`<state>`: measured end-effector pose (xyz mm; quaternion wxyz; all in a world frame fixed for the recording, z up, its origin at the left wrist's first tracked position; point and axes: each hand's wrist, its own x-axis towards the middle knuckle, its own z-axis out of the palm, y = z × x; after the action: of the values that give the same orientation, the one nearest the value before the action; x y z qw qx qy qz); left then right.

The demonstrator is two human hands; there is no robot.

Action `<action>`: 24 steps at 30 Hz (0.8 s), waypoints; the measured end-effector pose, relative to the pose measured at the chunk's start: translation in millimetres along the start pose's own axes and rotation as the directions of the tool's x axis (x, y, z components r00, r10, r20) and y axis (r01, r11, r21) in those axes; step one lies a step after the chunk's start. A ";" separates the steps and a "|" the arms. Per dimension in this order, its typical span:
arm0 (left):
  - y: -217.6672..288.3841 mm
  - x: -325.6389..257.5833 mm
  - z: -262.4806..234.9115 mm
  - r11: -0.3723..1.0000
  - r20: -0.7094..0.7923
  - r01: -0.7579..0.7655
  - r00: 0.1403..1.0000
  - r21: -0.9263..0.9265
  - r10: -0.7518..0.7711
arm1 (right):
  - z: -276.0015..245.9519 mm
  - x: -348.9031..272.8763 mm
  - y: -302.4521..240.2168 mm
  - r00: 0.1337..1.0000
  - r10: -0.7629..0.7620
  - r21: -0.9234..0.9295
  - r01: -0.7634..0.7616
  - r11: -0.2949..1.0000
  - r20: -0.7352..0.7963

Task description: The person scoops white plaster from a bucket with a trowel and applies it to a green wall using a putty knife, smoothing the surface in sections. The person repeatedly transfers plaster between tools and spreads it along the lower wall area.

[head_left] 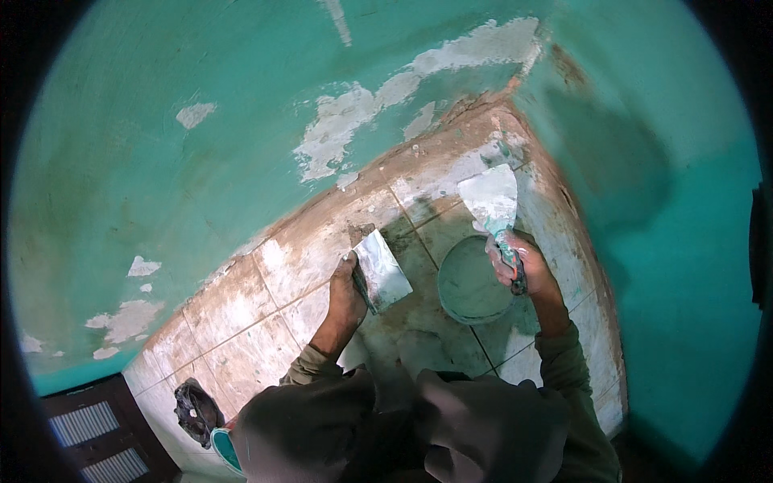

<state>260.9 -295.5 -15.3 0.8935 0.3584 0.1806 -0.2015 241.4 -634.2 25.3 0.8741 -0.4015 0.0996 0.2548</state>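
My right hand [517,262], over the rim of a bucket [460,291] pale inside, clasps a scraper [491,197]; my left hand [346,296] grips a flat plate [385,272], tiles [299,270] between it and the wall [241,153].

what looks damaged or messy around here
The green wall looks damaged: pale, ragged patches break its paint, the longest reaching toward the corner. The tiled floor looks messy, smeared brown and white, with brown grime along the wall's foot.

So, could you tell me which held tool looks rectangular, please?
The whitish plate in the left hand; the scraper in the right hand has a flared blade.
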 end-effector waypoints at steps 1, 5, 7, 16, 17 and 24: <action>1.5 -1.4 -5.2 1.000 -0.025 0.006 1.000 -0.015 -0.006 | 18.9 3.9 1.1 0.998 -0.049 0.003 0.050 0.999 -0.044; 6.0 -0.7 -17.0 0.998 -0.093 0.026 0.995 -0.052 -0.031 | 23.9 19.0 17.8 0.991 0.010 0.070 -0.020 0.997 0.131; 5.9 5.6 -12.1 0.998 -0.115 0.030 0.993 -0.049 -0.035 | 17.1 20.7 26.2 0.984 0.052 0.034 -0.059 0.998 0.170; 26.3 -1.3 46.4 0.998 -0.011 -0.051 0.999 -0.027 0.050 | 84.7 22.5 45.7 0.851 -0.450 -0.950 0.311 0.016 0.271; 30.7 -5.9 53.0 0.997 -0.022 -0.071 0.997 -0.022 0.070 | 90.9 22.1 46.6 0.860 -0.436 -0.959 0.281 -0.025 0.264; 43.9 -22.2 59.0 0.956 0.014 -0.291 0.957 0.033 0.291 | 60.4 22.2 54.5 0.877 -0.478 -0.970 -0.063 -0.234 0.058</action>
<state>274.0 -303.4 60.0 0.9078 0.3957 0.1183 -0.0728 229.8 -550.8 21.1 0.2380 -0.9699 -0.0517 0.0039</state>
